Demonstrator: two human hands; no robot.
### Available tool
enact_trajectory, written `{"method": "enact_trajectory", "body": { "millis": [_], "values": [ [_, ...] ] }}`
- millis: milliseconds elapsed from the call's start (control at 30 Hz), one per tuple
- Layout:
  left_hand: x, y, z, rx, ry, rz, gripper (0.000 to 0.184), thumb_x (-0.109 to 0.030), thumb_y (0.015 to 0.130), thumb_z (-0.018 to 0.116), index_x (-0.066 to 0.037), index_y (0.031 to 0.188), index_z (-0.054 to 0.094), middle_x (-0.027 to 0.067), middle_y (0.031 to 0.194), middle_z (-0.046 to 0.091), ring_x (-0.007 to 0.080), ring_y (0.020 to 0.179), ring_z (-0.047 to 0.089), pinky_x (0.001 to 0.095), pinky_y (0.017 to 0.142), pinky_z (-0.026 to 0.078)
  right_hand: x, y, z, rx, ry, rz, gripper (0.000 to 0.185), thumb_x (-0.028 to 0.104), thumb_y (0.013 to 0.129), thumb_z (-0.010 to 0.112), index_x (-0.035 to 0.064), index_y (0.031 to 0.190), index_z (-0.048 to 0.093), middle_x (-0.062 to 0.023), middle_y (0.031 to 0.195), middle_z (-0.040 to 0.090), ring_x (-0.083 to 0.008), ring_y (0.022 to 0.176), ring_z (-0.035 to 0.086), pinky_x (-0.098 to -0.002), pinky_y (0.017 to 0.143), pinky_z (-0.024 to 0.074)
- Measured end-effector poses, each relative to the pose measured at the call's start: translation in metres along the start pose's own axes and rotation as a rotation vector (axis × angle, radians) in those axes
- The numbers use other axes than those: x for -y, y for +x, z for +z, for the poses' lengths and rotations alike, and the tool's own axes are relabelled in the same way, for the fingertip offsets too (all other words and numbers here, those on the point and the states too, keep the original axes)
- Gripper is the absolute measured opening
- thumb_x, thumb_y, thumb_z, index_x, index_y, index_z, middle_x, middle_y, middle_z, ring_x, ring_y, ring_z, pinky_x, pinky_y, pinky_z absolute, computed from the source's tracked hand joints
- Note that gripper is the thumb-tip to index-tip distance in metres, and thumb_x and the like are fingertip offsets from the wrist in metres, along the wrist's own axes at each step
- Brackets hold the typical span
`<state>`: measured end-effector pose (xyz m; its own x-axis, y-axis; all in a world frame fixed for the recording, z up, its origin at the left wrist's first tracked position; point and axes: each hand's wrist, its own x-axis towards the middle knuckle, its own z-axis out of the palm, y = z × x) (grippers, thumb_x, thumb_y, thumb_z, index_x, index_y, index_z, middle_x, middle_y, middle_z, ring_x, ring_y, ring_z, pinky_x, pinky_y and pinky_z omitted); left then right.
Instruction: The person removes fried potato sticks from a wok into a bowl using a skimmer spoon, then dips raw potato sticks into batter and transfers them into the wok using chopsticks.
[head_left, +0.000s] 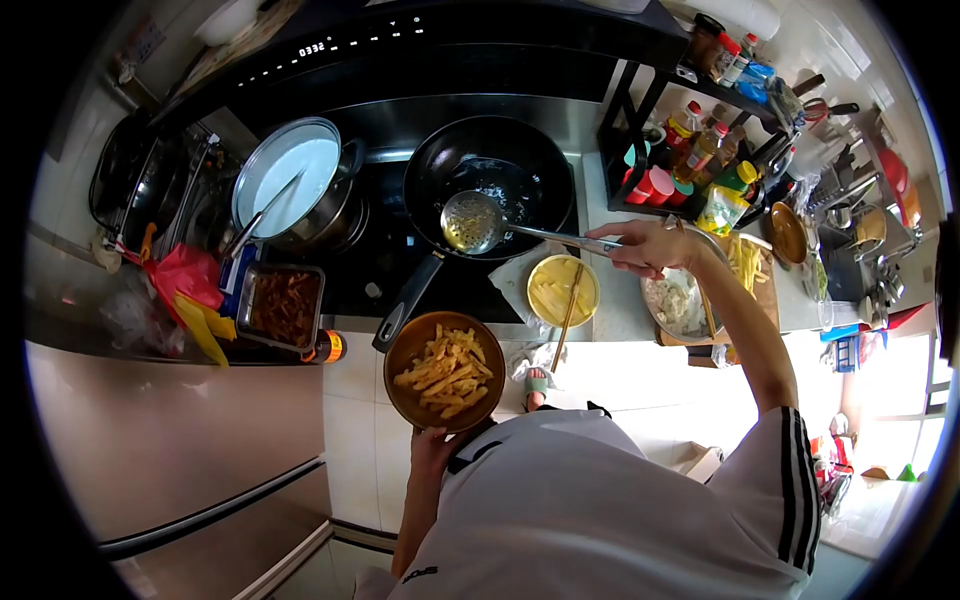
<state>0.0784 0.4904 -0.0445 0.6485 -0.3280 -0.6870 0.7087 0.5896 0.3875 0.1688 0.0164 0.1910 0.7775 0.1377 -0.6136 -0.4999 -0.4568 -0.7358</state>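
My right hand [650, 247] is closed around the handle of a perforated skimmer [472, 222]. The skimmer's bowl hangs over the near part of a black wok [440, 165], which has some shiny liquid in its bottom. With my left hand [432, 447] I grip the near rim of a brown bowl [395, 400], its fingers partly hidden under it. Golden fried strips [450, 375] fill that bowl, close in front of my body. Beside the wok's handle [410, 300], to the right, stands a yellow bowl [536, 312] of pale batter-like food with chopsticks [568, 315] across it.
Left of the wok, a pot [240, 200] holds white liquid and a ladle. A metal tray [317, 310] of dark brown strips sits at the counter's left. On the right are a bowl of white food [680, 300], cut yellow strips [745, 260] and a bottle rack [625, 130].
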Motion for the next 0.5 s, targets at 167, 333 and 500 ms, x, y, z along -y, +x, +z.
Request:
{"method": "enact_trajectory", "body": {
  "millis": [167,333,500],
  "values": [
    [-0.004,0.005,0.015,0.047,0.032,-0.019,0.072,0.011,0.066,0.052,-0.011,0.132,0.032,0.0143,0.13,0.042,0.0346,0.117,0.046,0.0617,0.094,0.04,-0.021,-0.002,0.011,-0.015,-0.102,-0.091,0.05,0.011,0.091,0.047,0.0112,0.139,0.036,-0.0029,0.065,0.05,-0.0076,0.041,0.045,-0.0224,0.036,0.0383],
    [0.0,0.006,0.023,0.028,0.049,-0.037,0.071,0.011,0.067,0.05,-0.01,0.131,0.031,0.0143,0.129,0.044,0.0348,0.116,0.047,0.062,0.095,0.04,-0.011,-0.017,0.03,-0.074,-0.235,-0.119,0.049,0.01,0.091,0.047,0.0117,0.139,0.036,-0.0042,0.065,0.053,-0.0094,0.044,0.049,-0.0241,0.041,0.0431],
    [0.003,-0.001,0.038,0.035,0.055,-0.072,0.068,0.012,0.068,0.049,-0.008,0.131,0.031,0.0151,0.129,0.044,0.0351,0.116,0.047,0.0622,0.096,0.038,-0.036,-0.014,0.041,-0.149,-0.393,-0.319,0.046,0.013,0.093,0.046,0.0119,0.138,0.038,-0.0103,0.07,0.061,-0.0145,0.047,0.055,-0.0279,0.049,0.0482]
  ]
}}
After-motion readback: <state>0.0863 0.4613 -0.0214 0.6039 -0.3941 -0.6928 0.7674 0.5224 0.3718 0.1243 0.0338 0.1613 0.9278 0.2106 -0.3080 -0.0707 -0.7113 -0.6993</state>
